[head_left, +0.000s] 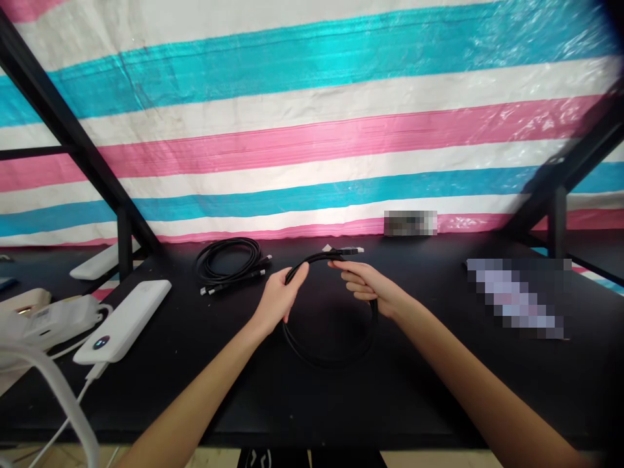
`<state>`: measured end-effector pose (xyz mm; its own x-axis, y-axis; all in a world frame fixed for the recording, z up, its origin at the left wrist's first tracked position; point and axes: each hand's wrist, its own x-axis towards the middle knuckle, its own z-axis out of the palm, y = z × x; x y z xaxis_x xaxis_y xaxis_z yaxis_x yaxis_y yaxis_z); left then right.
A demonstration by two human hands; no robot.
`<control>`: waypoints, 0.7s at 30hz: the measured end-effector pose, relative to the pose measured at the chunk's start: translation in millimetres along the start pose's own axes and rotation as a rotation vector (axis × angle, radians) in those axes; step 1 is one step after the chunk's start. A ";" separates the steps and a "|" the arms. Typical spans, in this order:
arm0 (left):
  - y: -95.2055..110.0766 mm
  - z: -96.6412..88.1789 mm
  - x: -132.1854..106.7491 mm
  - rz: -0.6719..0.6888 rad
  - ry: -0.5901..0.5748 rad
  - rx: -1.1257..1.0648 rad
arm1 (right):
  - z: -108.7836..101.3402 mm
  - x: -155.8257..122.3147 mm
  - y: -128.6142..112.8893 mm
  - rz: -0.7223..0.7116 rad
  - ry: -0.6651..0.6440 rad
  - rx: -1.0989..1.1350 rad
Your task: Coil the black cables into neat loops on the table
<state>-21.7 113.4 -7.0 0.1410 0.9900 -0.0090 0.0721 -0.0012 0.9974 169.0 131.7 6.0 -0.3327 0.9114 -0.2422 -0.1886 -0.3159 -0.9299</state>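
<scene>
A black USB cable (pixel 331 363) is coiled into a ring between my two hands, just over the black table (pixel 234 390). My left hand (pixel 279 296) grips the ring's left side, thumb lying along the top. At the upper right of the ring, my right hand (pixel 368 285) pinches the cable near its plug (pixel 353 251), with the other fingers curled. The plug's metal end points right, and a small whitish piece shows beside it. Left of my hands, other coiled black cables (pixel 229 260) lie on the table, their metal connectors facing right and front.
On the left lie a white power bank (pixel 124 322) with a white cord plugged in and a white charger block (pixel 63 320). A blurred-out object (pixel 517 299) sits at right, another (pixel 410 223) at the back. Black metal frame bars (pixel 88 143) slant before a striped sheet (pixel 312 156).
</scene>
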 end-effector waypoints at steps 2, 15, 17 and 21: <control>1.0 2.1 -2.6 -0.062 -0.057 -0.063 | -0.1 -1.7 -1.5 0.035 -0.030 -0.001; 12.8 -3.5 -5.7 -0.226 -0.299 -0.195 | 7.5 -11.8 -5.7 0.018 -0.187 -0.104; 12.5 -3.0 -5.8 -0.213 -0.313 -0.169 | 8.1 -11.1 -4.5 0.012 -0.179 -0.059; 14.4 -3.3 -7.8 -0.168 -0.380 -0.219 | 7.7 -6.5 -2.4 0.029 -0.088 -0.009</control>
<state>-25.0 106.2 7.7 0.5001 0.8518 -0.1560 -0.0797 0.2246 0.9712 164.5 124.5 11.9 -0.4176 0.8752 -0.2444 -0.1693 -0.3392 -0.9254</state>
